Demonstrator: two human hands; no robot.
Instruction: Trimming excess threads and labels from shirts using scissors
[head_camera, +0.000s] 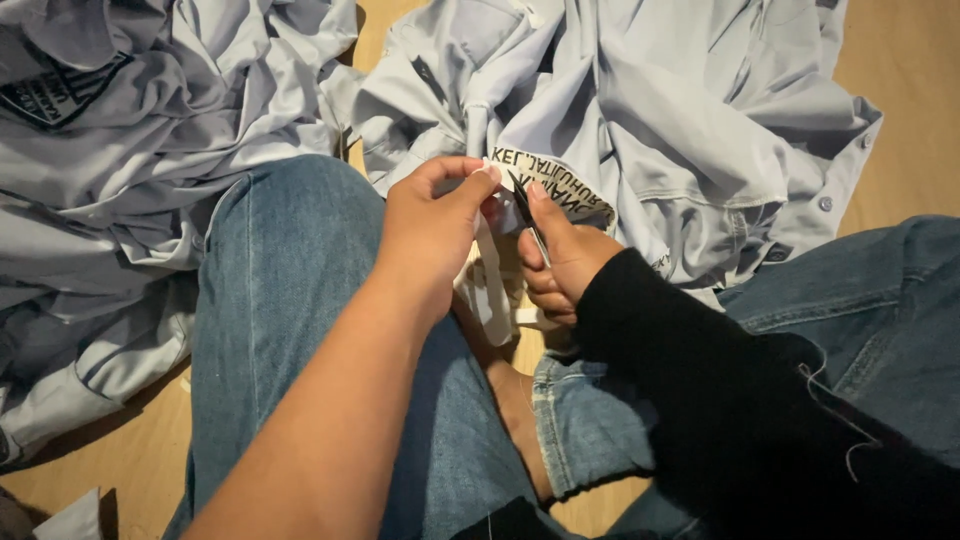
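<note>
My left hand (430, 235) pinches a fold of light grey shirt fabric (640, 110) just beside a white sewn-on label strip with dark lettering (560, 180). My right hand (562, 265), in a black sleeve, grips a small dark thread snipper (526, 212) with its pointed tip up against the label's edge, right next to my left fingertips. Both hands hover above my lap, between my jeans-clad legs (290, 300). A white strip of cloth hangs down under the hands.
More light grey shirts lie piled at the left (130, 150) and across the top, one with a dark emblem. A cuff with buttons (825, 200) lies at the right. Wooden floor (920, 90) shows at the edges. I sit cross-legged.
</note>
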